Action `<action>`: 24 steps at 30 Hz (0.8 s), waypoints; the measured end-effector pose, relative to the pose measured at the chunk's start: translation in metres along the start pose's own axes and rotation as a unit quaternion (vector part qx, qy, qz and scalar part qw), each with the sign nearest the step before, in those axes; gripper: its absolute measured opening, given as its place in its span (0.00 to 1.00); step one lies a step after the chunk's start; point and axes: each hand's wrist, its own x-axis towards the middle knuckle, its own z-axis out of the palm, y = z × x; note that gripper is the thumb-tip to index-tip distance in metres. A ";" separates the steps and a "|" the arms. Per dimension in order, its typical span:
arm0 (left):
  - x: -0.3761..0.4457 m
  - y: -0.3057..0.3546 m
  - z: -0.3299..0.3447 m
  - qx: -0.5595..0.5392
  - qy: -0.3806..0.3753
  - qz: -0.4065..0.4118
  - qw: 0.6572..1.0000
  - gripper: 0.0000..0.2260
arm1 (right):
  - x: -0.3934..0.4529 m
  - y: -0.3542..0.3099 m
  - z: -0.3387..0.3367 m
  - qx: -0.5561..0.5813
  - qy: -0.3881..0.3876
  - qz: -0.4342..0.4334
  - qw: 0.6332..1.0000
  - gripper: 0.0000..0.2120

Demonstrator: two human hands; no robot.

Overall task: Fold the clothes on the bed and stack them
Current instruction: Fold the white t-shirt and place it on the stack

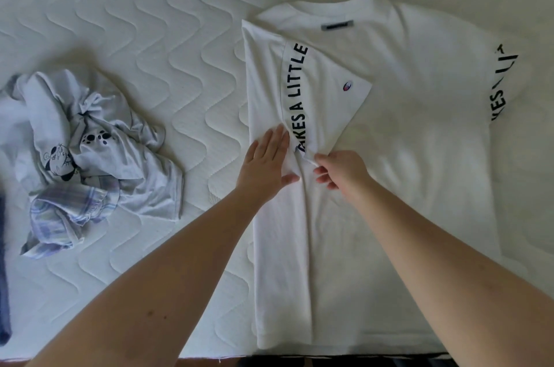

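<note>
A white T-shirt (419,156) with black lettering on its sleeves lies flat on the mattress, collar away from me. Its left side and sleeve (323,87) are folded in over the body. My left hand (266,162) presses flat on the folded strip, fingers straight. Just to its right, my right hand (338,168) pinches the lower tip of the folded sleeve between thumb and fingers. The shirt's right sleeve (503,87) lies spread out.
A crumpled heap of pale clothes (90,156), one with a cartoon print and a checked piece, lies at the left on the quilted white mattress (150,37). Something dark blue (4,291) shows at the far left edge. The bed's near edge runs along the bottom.
</note>
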 end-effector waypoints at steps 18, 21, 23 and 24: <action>0.111 -0.053 -0.047 -0.018 0.153 -0.011 0.988 0.34 | 0.067 -0.077 -0.037 0.145 0.213 -0.104 0.961 0.07; 0.134 -0.064 -0.047 0.035 0.071 -0.023 0.997 0.38 | 0.063 -0.082 -0.035 0.034 0.269 -0.193 0.943 0.06; 0.140 -0.067 -0.039 0.033 0.059 -0.024 0.997 0.37 | 0.050 -0.086 -0.025 -0.038 0.296 -0.302 0.905 0.06; 0.142 -0.068 -0.036 0.028 0.059 -0.026 0.998 0.37 | 0.044 -0.087 -0.018 -0.060 0.290 -0.350 0.889 0.06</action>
